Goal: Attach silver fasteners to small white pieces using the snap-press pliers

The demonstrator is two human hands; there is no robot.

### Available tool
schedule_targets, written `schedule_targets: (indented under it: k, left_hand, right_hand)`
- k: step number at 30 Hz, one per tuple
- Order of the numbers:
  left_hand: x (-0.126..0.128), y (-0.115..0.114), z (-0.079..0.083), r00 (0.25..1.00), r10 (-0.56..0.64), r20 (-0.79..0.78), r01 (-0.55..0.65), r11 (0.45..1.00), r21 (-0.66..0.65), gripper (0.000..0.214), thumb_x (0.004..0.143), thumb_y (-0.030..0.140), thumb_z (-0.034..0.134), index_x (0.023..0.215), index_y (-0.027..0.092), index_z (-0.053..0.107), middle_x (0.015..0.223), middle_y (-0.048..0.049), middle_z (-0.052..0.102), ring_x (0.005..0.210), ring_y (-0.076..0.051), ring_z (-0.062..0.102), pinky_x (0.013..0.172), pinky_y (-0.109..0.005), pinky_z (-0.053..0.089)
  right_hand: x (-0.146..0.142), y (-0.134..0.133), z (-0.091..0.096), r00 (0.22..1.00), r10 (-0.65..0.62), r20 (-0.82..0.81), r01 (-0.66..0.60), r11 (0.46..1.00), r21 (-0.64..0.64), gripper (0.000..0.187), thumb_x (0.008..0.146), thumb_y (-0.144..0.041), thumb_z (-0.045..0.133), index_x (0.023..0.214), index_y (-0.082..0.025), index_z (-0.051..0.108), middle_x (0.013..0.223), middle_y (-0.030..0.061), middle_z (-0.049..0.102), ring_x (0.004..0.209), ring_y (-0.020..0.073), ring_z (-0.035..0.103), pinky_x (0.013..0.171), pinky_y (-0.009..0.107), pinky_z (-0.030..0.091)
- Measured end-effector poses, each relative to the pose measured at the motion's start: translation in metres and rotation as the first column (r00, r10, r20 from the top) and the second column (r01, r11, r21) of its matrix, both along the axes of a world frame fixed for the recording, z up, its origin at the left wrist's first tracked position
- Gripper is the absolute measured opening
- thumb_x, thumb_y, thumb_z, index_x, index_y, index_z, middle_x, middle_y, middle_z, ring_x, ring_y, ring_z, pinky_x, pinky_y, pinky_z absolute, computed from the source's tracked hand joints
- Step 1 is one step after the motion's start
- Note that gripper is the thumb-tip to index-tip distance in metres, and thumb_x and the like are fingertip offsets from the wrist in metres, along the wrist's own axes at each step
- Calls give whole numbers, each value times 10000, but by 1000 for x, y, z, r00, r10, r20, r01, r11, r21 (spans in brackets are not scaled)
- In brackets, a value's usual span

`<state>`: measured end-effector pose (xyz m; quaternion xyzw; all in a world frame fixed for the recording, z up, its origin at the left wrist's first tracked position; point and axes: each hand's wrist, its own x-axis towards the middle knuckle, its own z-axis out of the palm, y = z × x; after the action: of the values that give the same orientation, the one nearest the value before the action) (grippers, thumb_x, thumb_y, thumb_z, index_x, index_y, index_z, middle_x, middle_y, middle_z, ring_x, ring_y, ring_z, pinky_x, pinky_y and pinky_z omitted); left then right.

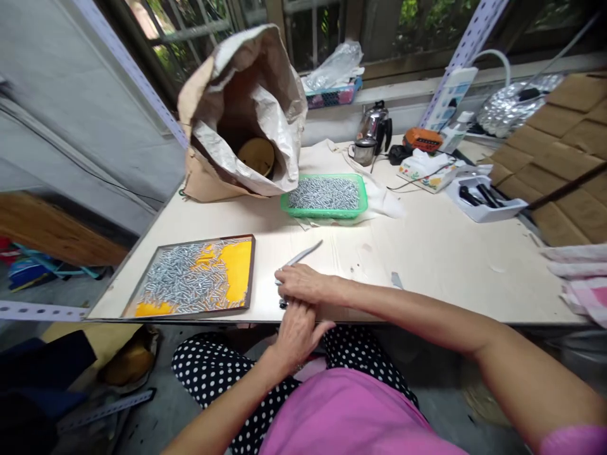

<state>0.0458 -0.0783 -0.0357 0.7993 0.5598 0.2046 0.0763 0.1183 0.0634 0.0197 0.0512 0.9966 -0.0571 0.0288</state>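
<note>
My right hand [303, 284] rests on the front edge of the pale table [427, 253], its fingers closed around a slim metal tool [303, 254] whose tip points up and to the right. My left hand [296, 332] sits just below it at the table edge, its fingers pressed together under the right hand; what they hold is hidden. To the left lies a yellow tray [237, 268] covered with several small silver metal pieces [183, 284].
A green basket [325, 212] full of silver pieces stands at mid table. Behind it a large open paper sack [246, 107] leans. A kettle [374, 126], a white tray of tools [484, 202] and flattened cardboard [564, 158] crowd the far right.
</note>
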Motion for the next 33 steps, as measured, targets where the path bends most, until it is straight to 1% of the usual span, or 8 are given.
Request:
schedule_targets:
  k: [5,10,13,23,26,29,31,33]
  left_hand:
    - [-45,-24,28,996,-83,36,76,985,157,257,1019,277,494,1176,220,690,1135,-112,730,1077,-232,683,946,-391,581]
    - [-157,15,53,860,508,-60,-487,850,202,309,1008,326,453,1012,216,742,942,-102,716,925,-261,637,856,-413,548]
    - [-200,56,53,803,571,-170,-556,821,131,333,985,319,449,966,191,756,943,-118,711,955,-287,621,888,-423,517]
    - [-209,132,39,749,546,-376,-596,803,-19,247,910,227,495,919,203,740,985,-135,713,1016,-298,594,842,-386,507]
    - [-210,135,38,751,543,-376,-594,804,-27,225,889,204,491,885,194,716,958,-139,715,985,-293,609,852,-388,504]
    - [-212,134,44,756,553,-351,-599,800,-28,217,886,208,487,858,188,701,930,-144,720,961,-292,627,851,-388,496]
    - [-209,132,51,762,581,-286,-615,788,-36,207,887,232,498,856,183,697,930,-136,730,948,-282,645,846,-375,493]
    - [-201,127,61,775,610,-163,-628,773,-93,197,880,272,526,858,179,698,919,-114,743,903,-259,667,827,-351,495]
  right_hand:
    - [-5,-2,-16,995,90,-35,-91,996,-17,108,963,-186,614,915,-167,709,1016,86,617,886,193,545,706,319,376]
    - [1,2,-35,950,244,-196,-235,970,65,153,1007,-251,567,893,-197,654,990,51,615,884,191,509,676,324,338]
    - [2,-1,-45,930,263,-257,-240,963,119,130,1013,-272,561,918,-212,627,984,37,613,899,196,500,683,336,335]
    - [20,19,-48,967,110,-232,-102,994,47,211,1021,-173,478,885,-200,638,928,46,640,844,185,529,701,332,355]
    - [23,16,-43,954,-60,-295,-41,945,-325,194,1034,-237,479,924,-200,635,938,40,649,820,161,561,683,295,391]
    - [26,23,-24,801,-445,-400,74,738,-671,208,1046,-310,435,989,-194,597,927,35,647,797,151,598,680,274,445]
    - [32,44,-2,611,-658,-440,175,654,-736,228,1039,-354,428,982,-191,578,889,37,637,756,162,594,671,289,468]
    - [42,79,23,476,-719,-506,311,676,-669,230,1024,-370,452,1004,-187,590,887,49,637,769,182,591,709,321,485]
